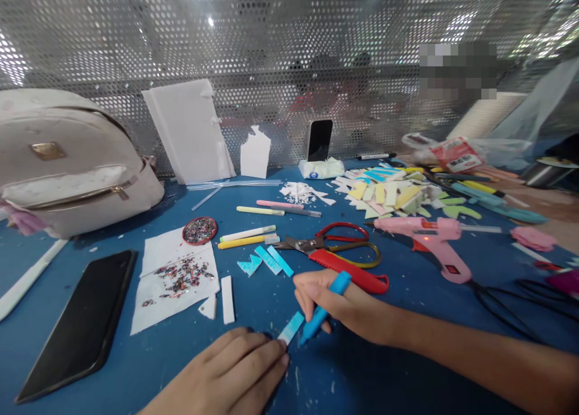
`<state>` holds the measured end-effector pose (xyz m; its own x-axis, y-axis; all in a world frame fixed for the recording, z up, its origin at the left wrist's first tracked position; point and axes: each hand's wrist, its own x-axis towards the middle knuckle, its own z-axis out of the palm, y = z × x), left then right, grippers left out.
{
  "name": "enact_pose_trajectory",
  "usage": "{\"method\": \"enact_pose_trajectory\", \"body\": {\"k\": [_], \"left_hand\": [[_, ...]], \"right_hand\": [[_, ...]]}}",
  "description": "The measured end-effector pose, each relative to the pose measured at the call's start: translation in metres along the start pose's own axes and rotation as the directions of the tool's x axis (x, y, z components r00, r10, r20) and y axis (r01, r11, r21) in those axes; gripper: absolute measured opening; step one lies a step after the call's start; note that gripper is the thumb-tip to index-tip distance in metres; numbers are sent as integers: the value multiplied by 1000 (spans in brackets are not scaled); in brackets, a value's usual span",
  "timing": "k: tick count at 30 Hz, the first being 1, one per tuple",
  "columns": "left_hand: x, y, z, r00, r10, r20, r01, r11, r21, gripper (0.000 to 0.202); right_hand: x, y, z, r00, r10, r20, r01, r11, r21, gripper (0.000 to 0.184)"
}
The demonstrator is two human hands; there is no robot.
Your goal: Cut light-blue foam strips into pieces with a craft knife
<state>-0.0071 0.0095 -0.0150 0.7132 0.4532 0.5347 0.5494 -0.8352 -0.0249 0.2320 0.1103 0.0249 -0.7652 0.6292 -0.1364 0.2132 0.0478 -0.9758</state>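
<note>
My right hand [332,297] is closed around a thick blue marker [323,309], its tip pointing down just right of a small strip [292,327]. The strip is blue at its upper end and pale toward the lower end. My left hand [235,367] lies palm down, its fingertips closed on the strip's lower end against the table; its thumb cannot be told apart clearly. Beyond the hands lie two blue strips [274,260] and a jagged blue piece [249,265]. A plain white strip [228,299] and a small white piece [208,307] are farther left.
Red-and-yellow-handled scissors [325,243] and a red cutter [350,270] lie beyond my right hand. A pink glue gun [429,240] with a cable is at right. Glitter on paper [156,306], a black phone [81,324], several pens [246,241], cut scraps [389,192] and a backpack [76,161] surround them.
</note>
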Motion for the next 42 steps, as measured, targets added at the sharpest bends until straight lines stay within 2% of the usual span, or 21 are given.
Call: {"method": "enact_pose_trajectory", "body": {"k": [9, 19, 24, 33, 42], "left_hand": [[0, 1, 0, 1000, -2, -16, 2, 1000, -6, 43], [-2, -1, 0, 999, 10, 47, -10, 1000, 2, 42], [0, 0, -2, 1000, -12, 3, 13, 1000, -18, 46], [1, 1, 1, 999, -17, -29, 16, 1000, -13, 40], [-2, -1, 0, 1000, 11, 19, -11, 1000, -8, 42]], "right_hand": [[0, 0, 1, 1000, -9, -27, 9, 1000, 19, 55], [0, 2, 0, 1000, -17, -12, 17, 1000, -1, 56], [-1, 3, 0, 1000, -9, -23, 8, 1000, -7, 56], [0, 3, 0, 999, -11, -48, 11, 1000, -8, 56], [0, 3, 0, 997, -21, -78, 21, 1000, -1, 54]]}}
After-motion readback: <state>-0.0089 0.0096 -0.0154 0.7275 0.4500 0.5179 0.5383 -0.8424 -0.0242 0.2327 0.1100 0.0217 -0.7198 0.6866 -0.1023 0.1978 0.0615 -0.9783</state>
